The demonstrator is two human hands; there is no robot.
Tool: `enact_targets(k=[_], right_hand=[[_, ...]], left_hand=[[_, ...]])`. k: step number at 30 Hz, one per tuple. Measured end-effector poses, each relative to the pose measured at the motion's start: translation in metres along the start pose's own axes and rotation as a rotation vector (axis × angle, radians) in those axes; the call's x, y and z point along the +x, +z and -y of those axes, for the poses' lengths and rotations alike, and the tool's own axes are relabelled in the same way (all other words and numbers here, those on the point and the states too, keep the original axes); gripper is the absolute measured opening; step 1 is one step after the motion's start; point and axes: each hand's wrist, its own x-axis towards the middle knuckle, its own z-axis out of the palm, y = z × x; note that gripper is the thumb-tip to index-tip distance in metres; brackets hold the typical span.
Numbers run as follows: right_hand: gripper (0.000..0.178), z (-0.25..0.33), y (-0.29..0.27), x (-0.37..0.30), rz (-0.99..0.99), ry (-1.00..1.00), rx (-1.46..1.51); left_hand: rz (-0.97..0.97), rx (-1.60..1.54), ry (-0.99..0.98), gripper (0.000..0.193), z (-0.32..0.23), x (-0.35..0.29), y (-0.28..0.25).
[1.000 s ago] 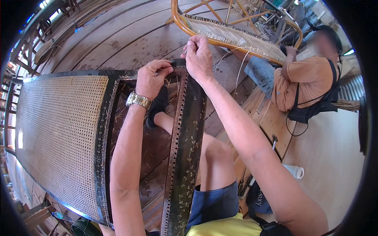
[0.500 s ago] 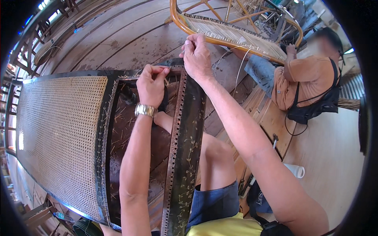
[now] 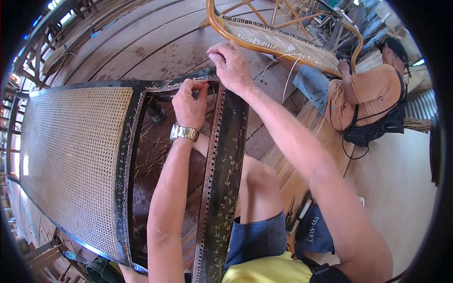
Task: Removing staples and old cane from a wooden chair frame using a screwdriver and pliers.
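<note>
A black wooden frame (image 3: 225, 188) with a painted vine pattern and rows of small holes lies before me. Woven cane (image 3: 75, 160) fills its left section; the section beside it is open. My left hand (image 3: 190, 104), wearing a metal-band watch (image 3: 184, 132), pinches at the far rail of that open section, near the corner. What sits between its fingertips is too small to make out. Just past the same corner, my right hand (image 3: 232, 70) is raised above the frame with thumb and fingers closed together. Whatever it grips cannot be made out.
A co-worker (image 3: 370, 94) in an orange shirt sits at the far right by a curved rattan frame (image 3: 278, 48) strung with pale strands. Straw bits litter the floor under the opening. A dark blue bag (image 3: 315, 233) and hand tools (image 3: 298, 216) lie right of my knee.
My right hand has shifted slightly left and down. The left hand has moved a little right and down along the rail. The co-worker's head has turned and their hand has shifted.
</note>
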Motion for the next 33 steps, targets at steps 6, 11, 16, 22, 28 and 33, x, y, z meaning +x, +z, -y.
enact_targets(k=[6, 11, 16, 22, 28, 33], right_hand=[[0.007, 0.005, -0.04, 0.028, 0.624, -0.228, -0.178], [0.015, 0.043, -0.032, 0.041, 0.979, -0.138, -0.567], [0.025, 0.072, -0.023, 0.06, 1.19, -0.012, -0.799], [0.024, 0.082, -0.015, 0.06, 1.203, -0.092, -0.845], [0.022, 0.1, -0.007, 0.034, 1.166, -0.247, -1.032], [0.022, 0.091, -0.008, 0.036, 1.092, -0.21, -1.015]], left_hand=[[-0.025, -0.059, -0.113, 0.016, -0.001, -0.006, -0.001], [-0.051, -0.129, -0.3, 0.019, -0.003, -0.006, -0.005], [-0.06, -0.212, -0.339, 0.021, -0.002, -0.004, -0.01], [-0.007, -0.297, -0.355, 0.021, -0.002, -0.028, -0.033], [0.147, -0.209, -0.397, 0.015, -0.006, -0.08, -0.081], [0.162, -0.328, -0.5, 0.017, 0.013, -0.118, -0.101]])
